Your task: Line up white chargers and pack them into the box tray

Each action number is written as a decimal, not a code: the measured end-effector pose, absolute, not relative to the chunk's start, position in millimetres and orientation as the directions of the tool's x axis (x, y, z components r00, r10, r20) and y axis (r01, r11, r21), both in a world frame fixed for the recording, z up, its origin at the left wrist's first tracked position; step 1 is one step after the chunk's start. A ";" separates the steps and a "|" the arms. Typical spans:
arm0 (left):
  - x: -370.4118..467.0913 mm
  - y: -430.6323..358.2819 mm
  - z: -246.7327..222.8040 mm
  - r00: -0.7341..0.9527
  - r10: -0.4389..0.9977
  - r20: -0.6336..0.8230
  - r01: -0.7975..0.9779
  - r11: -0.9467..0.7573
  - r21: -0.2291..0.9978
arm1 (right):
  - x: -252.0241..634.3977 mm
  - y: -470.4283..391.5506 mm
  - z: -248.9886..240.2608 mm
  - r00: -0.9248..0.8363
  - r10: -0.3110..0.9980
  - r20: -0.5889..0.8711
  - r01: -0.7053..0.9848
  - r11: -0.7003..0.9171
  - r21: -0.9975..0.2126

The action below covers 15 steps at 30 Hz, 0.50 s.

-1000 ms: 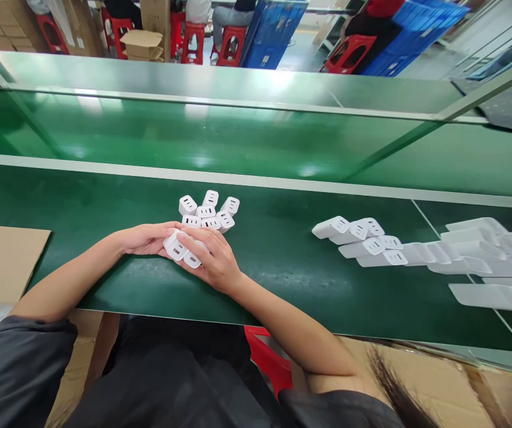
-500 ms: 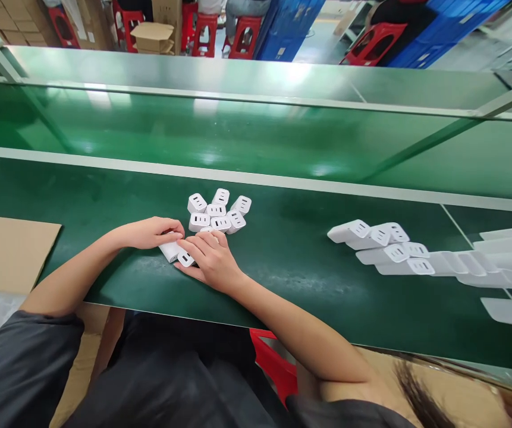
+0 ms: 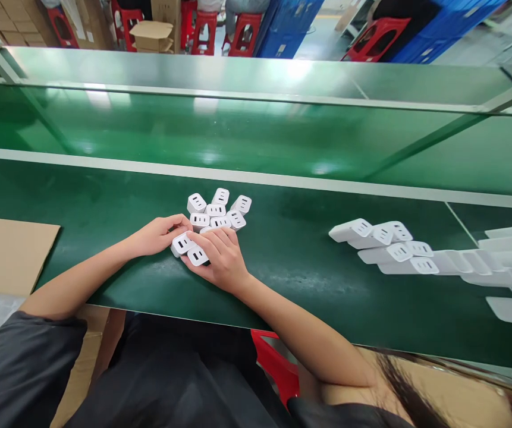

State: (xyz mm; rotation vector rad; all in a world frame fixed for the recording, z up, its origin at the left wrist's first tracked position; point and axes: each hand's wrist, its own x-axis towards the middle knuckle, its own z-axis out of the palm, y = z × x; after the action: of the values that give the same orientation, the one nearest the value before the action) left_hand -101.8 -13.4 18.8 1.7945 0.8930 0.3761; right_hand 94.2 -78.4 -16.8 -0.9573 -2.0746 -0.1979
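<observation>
Two white USB chargers stand together near me, ports facing up. My left hand [image 3: 157, 235] is closed, with its fingertips at the back edge of the left charger [image 3: 181, 243]. Beside it, my right hand [image 3: 222, 258] wraps round the right charger [image 3: 198, 256], the thumb low in front and the fingers reaching over toward the left one. Just behind my hands stands a cluster of several more white chargers [image 3: 215, 210], also ports up. My right fingers partly cover the nearest of that cluster.
Several white chargers [image 3: 399, 252] lie slanted on the green table [image 3: 291, 315] to the right, with a row of white casings [image 3: 496, 261] beyond them. A cardboard sheet [image 3: 10, 252] lies at the left. A pale rail [image 3: 256, 177] runs along the table's back.
The left charger has turned from lying on its side to ports up, next to the other. Both hands have shifted slightly right with the pair.
</observation>
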 end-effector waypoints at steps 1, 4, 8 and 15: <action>-101.2 -15.6 21.3 0.648 0.750 -0.132 0.432 -0.219 0.875 | 94.4 -78.0 -17.1 -0.363 0.568 0.739 0.697 0.692 -0.189; -102.4 -18.1 29.6 0.602 0.782 -0.160 0.509 -0.222 0.832 | 94.5 -77.0 -19.1 -0.346 0.571 0.744 0.698 0.687 -0.202; -111.5 -11.1 38.9 0.682 0.679 -0.272 0.464 -0.115 0.878 | 95.2 -74.5 -21.9 -0.337 0.580 0.741 0.694 0.685 -0.221; -131.0 5.9 48.4 0.783 0.553 -0.285 0.530 -0.352 0.772 | 95.3 -80.1 -16.8 -0.306 0.587 0.750 0.546 0.753 -0.367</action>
State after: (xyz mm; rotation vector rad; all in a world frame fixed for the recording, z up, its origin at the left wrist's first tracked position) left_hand -131.0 5.9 48.4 2.0196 0.8091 0.0315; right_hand 95.3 -80.1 -16.8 -0.8574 -1.9763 0.0532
